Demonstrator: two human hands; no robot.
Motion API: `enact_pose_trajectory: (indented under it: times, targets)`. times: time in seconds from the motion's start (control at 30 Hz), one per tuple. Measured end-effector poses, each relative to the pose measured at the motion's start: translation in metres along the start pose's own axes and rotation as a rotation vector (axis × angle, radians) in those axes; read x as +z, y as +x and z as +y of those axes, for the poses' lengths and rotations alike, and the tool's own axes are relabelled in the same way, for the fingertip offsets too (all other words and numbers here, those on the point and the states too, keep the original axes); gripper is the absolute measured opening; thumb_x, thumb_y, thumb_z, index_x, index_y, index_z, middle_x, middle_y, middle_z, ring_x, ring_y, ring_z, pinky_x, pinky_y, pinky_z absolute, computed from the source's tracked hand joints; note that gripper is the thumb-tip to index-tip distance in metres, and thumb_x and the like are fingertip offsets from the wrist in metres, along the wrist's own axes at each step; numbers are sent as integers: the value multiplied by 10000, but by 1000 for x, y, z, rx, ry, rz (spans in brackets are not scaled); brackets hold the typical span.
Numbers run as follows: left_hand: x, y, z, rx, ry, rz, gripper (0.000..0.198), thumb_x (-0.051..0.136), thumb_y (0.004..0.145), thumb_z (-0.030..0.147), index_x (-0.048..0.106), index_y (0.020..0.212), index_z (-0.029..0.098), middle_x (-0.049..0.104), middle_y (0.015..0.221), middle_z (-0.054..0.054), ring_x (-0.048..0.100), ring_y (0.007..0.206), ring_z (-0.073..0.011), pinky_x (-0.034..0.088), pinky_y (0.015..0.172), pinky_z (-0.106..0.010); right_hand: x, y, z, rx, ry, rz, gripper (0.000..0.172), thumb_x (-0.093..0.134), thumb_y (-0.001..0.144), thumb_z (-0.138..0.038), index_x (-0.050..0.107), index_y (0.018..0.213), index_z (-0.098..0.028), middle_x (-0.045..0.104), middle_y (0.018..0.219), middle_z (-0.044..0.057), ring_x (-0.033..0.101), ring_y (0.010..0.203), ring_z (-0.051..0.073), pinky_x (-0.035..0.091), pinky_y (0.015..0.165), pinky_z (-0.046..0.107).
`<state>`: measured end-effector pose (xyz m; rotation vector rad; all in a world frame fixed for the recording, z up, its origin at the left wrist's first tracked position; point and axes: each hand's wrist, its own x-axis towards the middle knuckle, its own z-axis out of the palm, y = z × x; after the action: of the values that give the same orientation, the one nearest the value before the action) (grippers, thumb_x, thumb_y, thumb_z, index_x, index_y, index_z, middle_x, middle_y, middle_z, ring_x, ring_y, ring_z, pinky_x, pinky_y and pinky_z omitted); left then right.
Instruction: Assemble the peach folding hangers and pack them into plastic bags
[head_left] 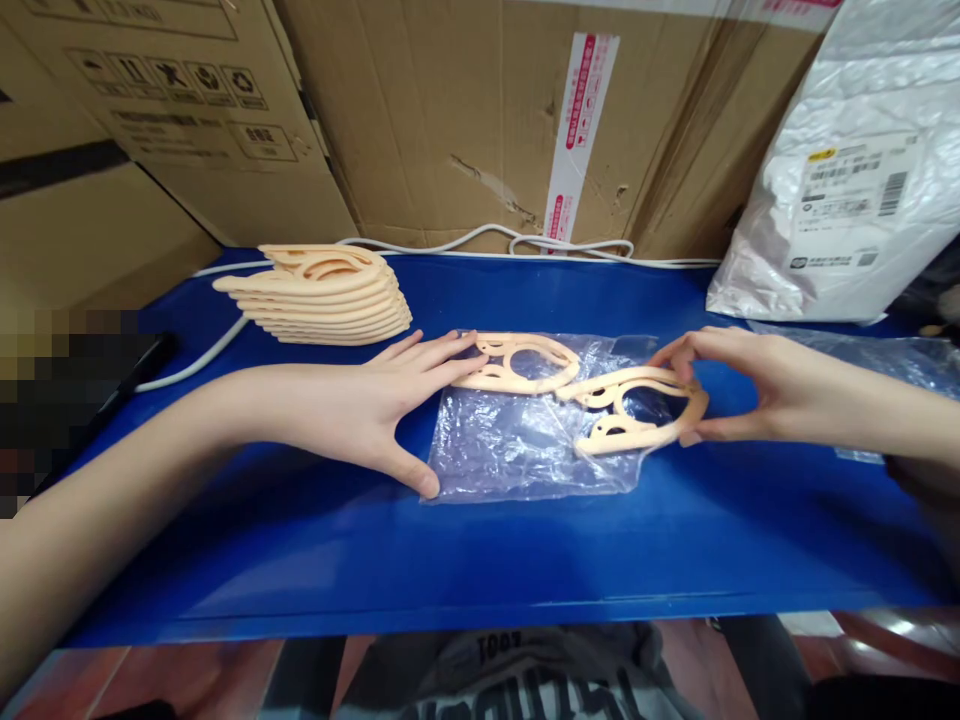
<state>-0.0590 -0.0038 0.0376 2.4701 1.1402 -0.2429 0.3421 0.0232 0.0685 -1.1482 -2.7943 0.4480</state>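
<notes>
Spread flat, my left hand [367, 405] rests at the left edge of a clear plastic bag [517, 465], thumb at its lower corner. Its fingertips touch one end of a cream folding hanger [525, 384], which lies folded along the bag's upper part. My right hand [739, 380] pinches the rounded right end of a second cream folding hanger [626, 440] between thumb and fingers. This one lies over the bag's right half, its left tip meeting the first hanger. I cannot tell whether either hanger is fully inside the bag.
A stack of several cream folding hangers [322, 300] stands at the back left of the blue table [480, 570]. Cardboard boxes [450, 120] line the back, with a white cable [480, 232] before them. A white parcel bag [840, 200] and more clear plastic [900, 360] are at right.
</notes>
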Motion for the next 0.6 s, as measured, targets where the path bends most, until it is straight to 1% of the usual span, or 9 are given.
enact_pose_trajectory:
  times: [0.1,0.17,0.27,0.3,0.33,0.37,0.43,0.53,0.6]
  targets:
    - [-1,-1,1,7,-6,9,1219,673,684,832,103,1630,316,-37,1695,-88,-3,1535,-462,193,1219,-642,-2,2,8,29,50,-37,406,722,807,-605,579,1016,-289,708,1214,54,679,1029,290,553,836,413]
    - [0,3,7,-5,-36,53,1148,636,730,827,145,1628,308,0,1698,-91,19,1540,-450,184,1222,-644,-3,4,8,32,90,-54,371,704,830,-592,591,1011,-289,717,1188,49,682,1026,284,556,845,407]
    - [5,14,25,20,-100,259,877,449,925,738,216,1616,251,93,1698,-96,77,1561,-369,142,1252,-597,-7,5,4,38,126,-78,388,671,869,-564,625,1128,-279,713,1196,63,676,1062,279,556,885,399]
    - [7,17,31,70,-105,317,805,419,961,699,253,1605,246,123,1697,-87,99,1565,-340,145,1263,-565,-8,5,2,36,126,-91,435,678,864,-563,628,1182,-270,702,1227,73,666,1099,284,550,915,402]
    - [9,20,37,132,-98,343,764,425,973,673,281,1594,252,146,1696,-74,118,1566,-316,157,1271,-531,-8,5,2,23,117,-107,480,691,851,-567,635,1216,-260,685,1266,83,649,1140,292,539,950,409]
    - [12,23,41,189,-81,340,750,458,968,660,301,1585,264,161,1696,-62,129,1567,-300,171,1275,-505,-8,5,3,2,101,-130,506,703,837,-573,652,1224,-251,661,1309,92,631,1178,300,524,983,422]
    - [15,25,46,245,-48,277,786,533,936,660,294,1587,290,164,1697,-49,133,1568,-290,184,1275,-489,-7,6,9,-57,57,-177,445,691,846,-569,717,1148,-243,623,1351,99,610,1206,307,498,1023,447]
    - [17,25,45,213,-38,192,864,556,911,681,220,1612,303,133,1701,-54,121,1569,-301,176,1272,-514,-7,6,23,-85,21,-210,330,606,922,-515,766,996,-236,620,1309,101,622,1166,289,490,1022,444]
    - [16,24,43,197,-44,159,884,557,908,687,190,1618,311,115,1704,-50,114,1570,-303,166,1272,-518,-11,3,30,-76,31,-194,314,577,945,-484,751,990,-226,630,1272,101,629,1141,273,499,1005,412]
